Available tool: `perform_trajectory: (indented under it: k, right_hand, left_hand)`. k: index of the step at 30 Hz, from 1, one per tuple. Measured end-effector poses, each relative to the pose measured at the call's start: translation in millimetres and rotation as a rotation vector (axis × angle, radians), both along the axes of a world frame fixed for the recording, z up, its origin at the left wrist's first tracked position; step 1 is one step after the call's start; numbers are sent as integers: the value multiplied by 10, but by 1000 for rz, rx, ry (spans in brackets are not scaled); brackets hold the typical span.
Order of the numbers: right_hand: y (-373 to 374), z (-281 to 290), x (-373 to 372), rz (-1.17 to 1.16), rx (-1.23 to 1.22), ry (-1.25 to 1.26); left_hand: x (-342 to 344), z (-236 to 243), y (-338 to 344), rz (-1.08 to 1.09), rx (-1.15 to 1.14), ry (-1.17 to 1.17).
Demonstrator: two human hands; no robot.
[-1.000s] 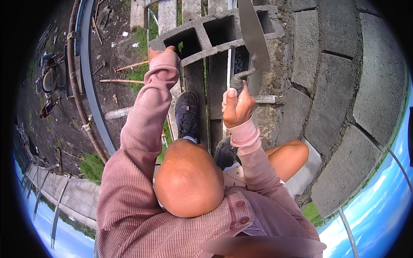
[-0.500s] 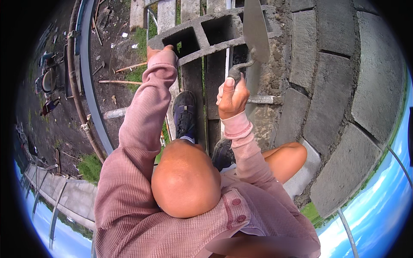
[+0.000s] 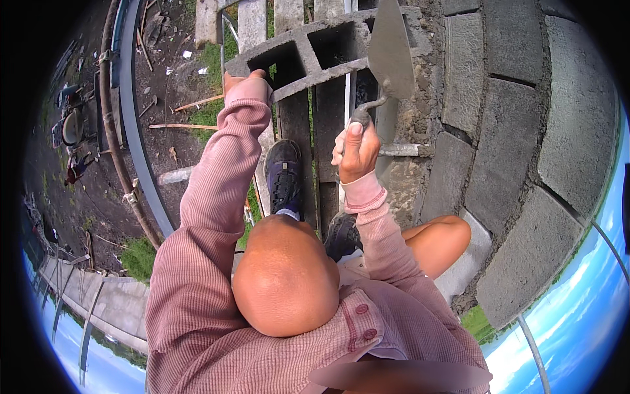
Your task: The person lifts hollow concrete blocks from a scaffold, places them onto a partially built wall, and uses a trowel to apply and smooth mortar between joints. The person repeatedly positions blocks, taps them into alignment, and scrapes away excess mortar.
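A grey hollow concrete block (image 3: 304, 54) lies crosswise at the top, its holes facing up. My left hand (image 3: 245, 83) grips its left end, fingertips hooked into the rim of a cell. My right hand (image 3: 357, 150) is closed around the mortar-coated handle of a trowel. The pointed metal blade (image 3: 390, 52) is raised over the block's right part, partly covering it; whether it touches cannot be told.
Wooden planks (image 3: 293, 121) lie underfoot, with my shoes (image 3: 283, 176) on them. A wall of grey blocks (image 3: 502, 144) with mortar joints runs along the right. Rough mortar (image 3: 401, 177) borders it. At left are a pole (image 3: 116, 131), a metal beam and debris-strewn ground far below.
My right hand with the trowel has shifted slightly up and left since a second ago, the blade turning a little. My left hand stays on the block, which has barely moved.
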State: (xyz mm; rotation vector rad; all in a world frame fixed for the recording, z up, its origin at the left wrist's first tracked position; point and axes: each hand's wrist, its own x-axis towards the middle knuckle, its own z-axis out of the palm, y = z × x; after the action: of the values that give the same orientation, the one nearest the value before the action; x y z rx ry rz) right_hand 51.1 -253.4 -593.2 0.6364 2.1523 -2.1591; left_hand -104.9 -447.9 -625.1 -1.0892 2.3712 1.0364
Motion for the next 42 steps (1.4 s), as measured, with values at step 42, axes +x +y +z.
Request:
perform_trajectory:
  k: [42]
  right_hand:
    - [-156, 458, -1159, 118, 401, -45]
  left_hand:
    - [15, -131, -50, 34, 130, -21]
